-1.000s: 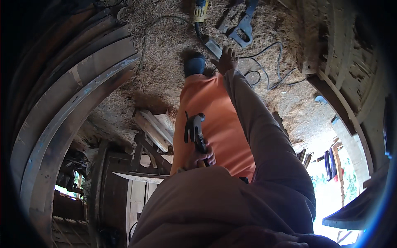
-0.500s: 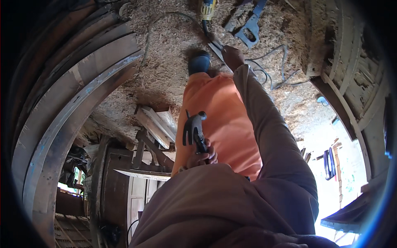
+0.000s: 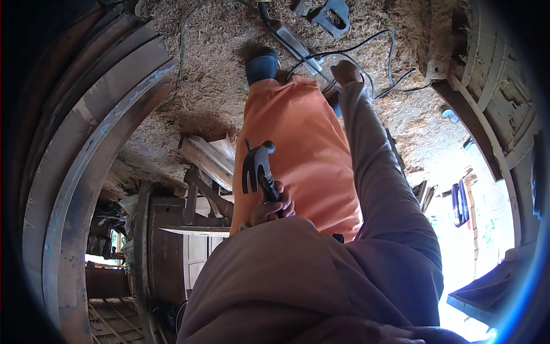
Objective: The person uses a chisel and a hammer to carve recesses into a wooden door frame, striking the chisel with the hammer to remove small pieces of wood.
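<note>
My left hand [image 3: 274,207] is closed round the handle of a claw hammer [image 3: 258,166], held upright at my waist over my orange trousers [image 3: 292,132]. My right hand [image 3: 346,72] reaches down beside the loops of dark cable [image 3: 391,46] near the floor; its fingers are curled, and what they hold, if anything, is hidden. Just left of it, a long metal piece [image 3: 295,43] lies on the shavings, crossed by the cable. Above it are a handsaw [image 3: 334,17] and the cut-off end of a yellow tool [image 3: 263,8]. My blue shoe [image 3: 261,64] stands beside the metal piece.
Curved boards [image 3: 97,109] line the left side, and wooden framework [image 3: 492,86] the right. Short timber offcuts [image 3: 206,160] lie on the shaving-covered floor [image 3: 166,132] left of my leg. A dark door panel [image 3: 166,252] stands at lower left, with a bright opening at lower right.
My right hand has moved right, off the metal piece, and its spread fingers have curled. The cable now lies across that piece. The hammer has shifted slightly left in view.
</note>
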Action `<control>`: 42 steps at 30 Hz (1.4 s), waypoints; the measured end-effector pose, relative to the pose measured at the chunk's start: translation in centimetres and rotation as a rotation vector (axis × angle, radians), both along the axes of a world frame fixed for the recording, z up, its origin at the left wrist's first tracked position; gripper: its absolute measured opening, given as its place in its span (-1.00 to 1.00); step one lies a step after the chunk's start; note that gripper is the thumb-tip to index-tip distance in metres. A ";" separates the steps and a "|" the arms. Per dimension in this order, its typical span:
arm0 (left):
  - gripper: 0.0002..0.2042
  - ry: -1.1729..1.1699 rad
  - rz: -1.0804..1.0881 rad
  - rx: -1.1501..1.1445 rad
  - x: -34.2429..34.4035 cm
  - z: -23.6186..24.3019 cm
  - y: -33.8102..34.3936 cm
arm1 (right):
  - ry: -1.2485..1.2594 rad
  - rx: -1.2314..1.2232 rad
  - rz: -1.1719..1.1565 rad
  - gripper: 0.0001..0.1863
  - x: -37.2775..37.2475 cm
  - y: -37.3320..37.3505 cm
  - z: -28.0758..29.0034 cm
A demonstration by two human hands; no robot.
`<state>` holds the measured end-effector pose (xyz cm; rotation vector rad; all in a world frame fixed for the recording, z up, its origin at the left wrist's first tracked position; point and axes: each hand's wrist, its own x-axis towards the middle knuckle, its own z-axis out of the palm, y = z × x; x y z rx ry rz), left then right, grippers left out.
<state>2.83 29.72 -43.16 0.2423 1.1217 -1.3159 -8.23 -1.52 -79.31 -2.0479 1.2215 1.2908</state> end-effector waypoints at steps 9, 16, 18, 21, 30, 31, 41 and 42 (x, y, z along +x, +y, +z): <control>-0.63 -0.004 -0.011 -0.009 -0.3 0.5 -0.4 | -0.041 0.036 0.465 -0.61 5.7 1.6 1.5; -0.64 -0.037 -0.046 0.037 -0.5 1.1 -0.5 | 0.004 0.065 0.276 -0.50 0.7 6.6 5.6; -0.64 -0.034 -0.061 0.043 -0.5 1.2 -0.9 | 0.012 0.055 0.057 -0.47 -0.6 6.8 4.2; -0.65 -0.028 -0.089 0.038 -0.6 0.9 -1.2 | -0.222 0.009 0.096 -0.66 -2.8 5.2 1.5; -0.65 -0.074 -0.098 0.086 -0.9 1.2 -1.1 | -0.882 0.241 -0.128 -0.83 2.9 5.2 21.7; -0.65 -0.080 -0.102 0.083 -0.9 1.3 -1.3 | -0.939 0.263 -0.023 -0.91 2.8 6.2 23.6; -0.65 -0.158 -0.097 0.144 1.0 0.2 -2.1 | -0.809 0.688 -0.248 -0.89 3.6 10.0 35.6; -0.65 -0.164 -0.096 0.152 1.3 0.0 -2.2 | -0.794 0.750 -0.285 -0.88 3.8 10.4 36.2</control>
